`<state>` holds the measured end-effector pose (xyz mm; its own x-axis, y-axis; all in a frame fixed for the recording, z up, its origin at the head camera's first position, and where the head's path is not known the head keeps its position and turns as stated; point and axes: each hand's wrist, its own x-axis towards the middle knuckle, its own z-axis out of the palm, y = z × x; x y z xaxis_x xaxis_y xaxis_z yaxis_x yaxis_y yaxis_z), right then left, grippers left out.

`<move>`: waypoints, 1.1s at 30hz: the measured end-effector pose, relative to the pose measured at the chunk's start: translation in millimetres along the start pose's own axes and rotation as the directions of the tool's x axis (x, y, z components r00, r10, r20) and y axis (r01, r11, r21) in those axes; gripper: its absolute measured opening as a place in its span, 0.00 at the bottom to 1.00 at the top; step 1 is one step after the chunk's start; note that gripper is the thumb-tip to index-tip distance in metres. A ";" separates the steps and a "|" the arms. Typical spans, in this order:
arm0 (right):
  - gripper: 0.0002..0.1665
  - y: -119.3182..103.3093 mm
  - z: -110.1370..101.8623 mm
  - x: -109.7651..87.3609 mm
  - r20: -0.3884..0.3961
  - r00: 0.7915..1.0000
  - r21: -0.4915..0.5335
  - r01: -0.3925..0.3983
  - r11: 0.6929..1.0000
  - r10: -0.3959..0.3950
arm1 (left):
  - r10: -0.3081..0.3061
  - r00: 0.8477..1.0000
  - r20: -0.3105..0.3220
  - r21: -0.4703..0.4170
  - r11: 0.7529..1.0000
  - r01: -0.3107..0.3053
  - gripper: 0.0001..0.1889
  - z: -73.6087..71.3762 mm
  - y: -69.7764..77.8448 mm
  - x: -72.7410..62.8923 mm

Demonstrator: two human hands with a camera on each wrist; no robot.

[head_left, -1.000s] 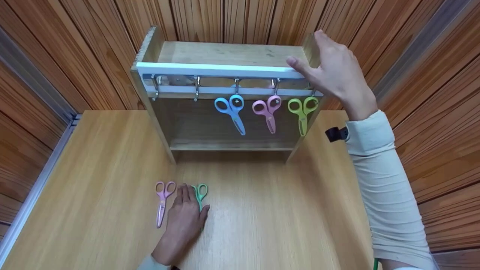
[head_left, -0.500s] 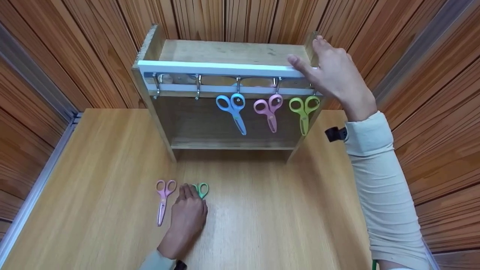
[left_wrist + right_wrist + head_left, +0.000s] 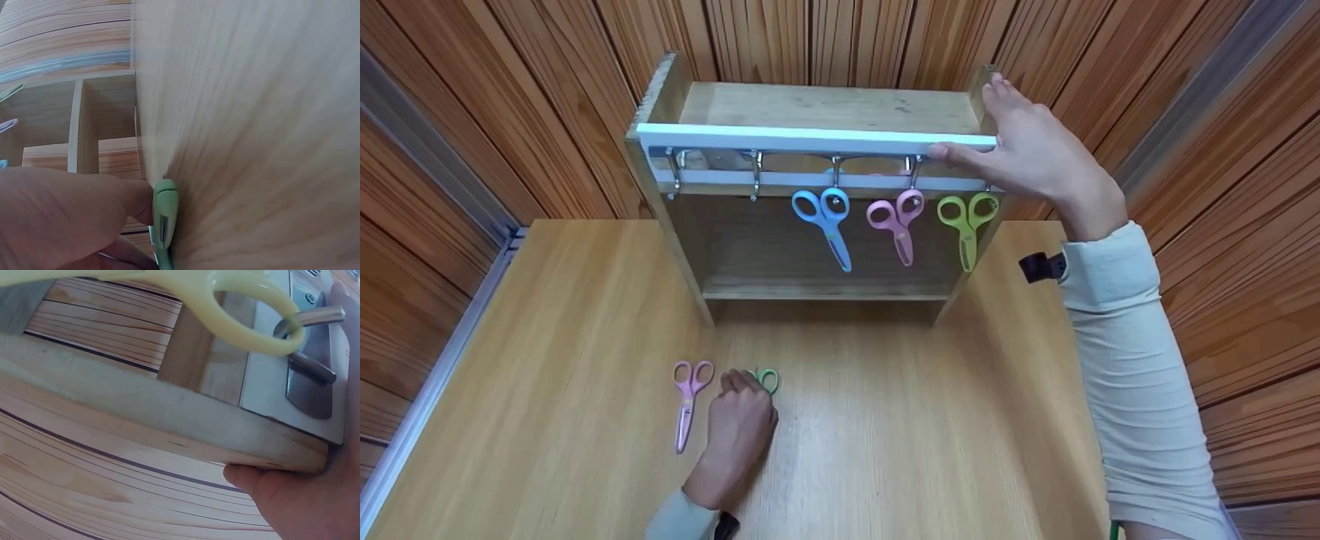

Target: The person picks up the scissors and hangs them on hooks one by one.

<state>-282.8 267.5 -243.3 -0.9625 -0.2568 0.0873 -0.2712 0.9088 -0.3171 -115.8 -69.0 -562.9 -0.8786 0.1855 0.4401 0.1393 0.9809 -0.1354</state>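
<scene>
On the table, my left hand (image 3: 739,420) curls over the green scissors (image 3: 769,381), covering most of them; one handle loop shows beyond the knuckles. The left wrist view has the thumb against the scissors' green blade end (image 3: 165,214), with fingers on the other side. Left of that hand lie pink-purple scissors (image 3: 685,405). My right hand (image 3: 1039,161) grips the upper right corner of a wooden shelf rack (image 3: 825,109), its thumb on the white rail (image 3: 795,138). From the rail's hooks hang blue scissors (image 3: 826,219), pink scissors (image 3: 897,219) and yellow-green scissors (image 3: 967,225).
Two hooks on the rail's left, including the leftmost hook (image 3: 673,172), carry nothing. The rack stands at the back of the wooden table (image 3: 885,420), against a wood-panelled wall (image 3: 847,37). More panelled walls rise on both sides.
The left fingers have gone from lying flat beside the green scissors to curling over them, with the thumb tucked under. My right thumb has slid down onto the white rail.
</scene>
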 end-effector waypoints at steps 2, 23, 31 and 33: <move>0.72 -0.9 0.0 0.7 0.003 1.000 -0.001 0.001 1.000 -0.001 | -0.004 1.000 -0.026 0.018 1.000 0.004 0.16 2.5 1.4 0.2; 0.71 2.4 3.9 0.2 -0.027 1.000 0.039 -0.002 0.999 0.003 | -0.021 0.998 0.064 -0.055 0.998 0.024 0.13 -12.3 3.3 5.0; 0.71 2.7 3.1 0.6 -0.038 0.999 0.031 0.009 0.999 -0.008 | 0.046 0.906 0.420 -0.484 0.856 0.181 0.08 -40.1 -15.6 21.5; 0.72 2.7 2.7 0.7 -0.044 0.999 0.023 0.016 1.000 -0.015 | 0.056 0.893 0.447 -0.541 0.812 0.220 0.08 -44.9 -17.9 25.8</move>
<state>-284.2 268.9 -246.7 -0.9576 -0.2554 0.1331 -0.2861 0.8968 -0.3374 -120.4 -79.2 -509.3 -0.9808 0.1945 -0.0115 0.1667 0.8684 0.4670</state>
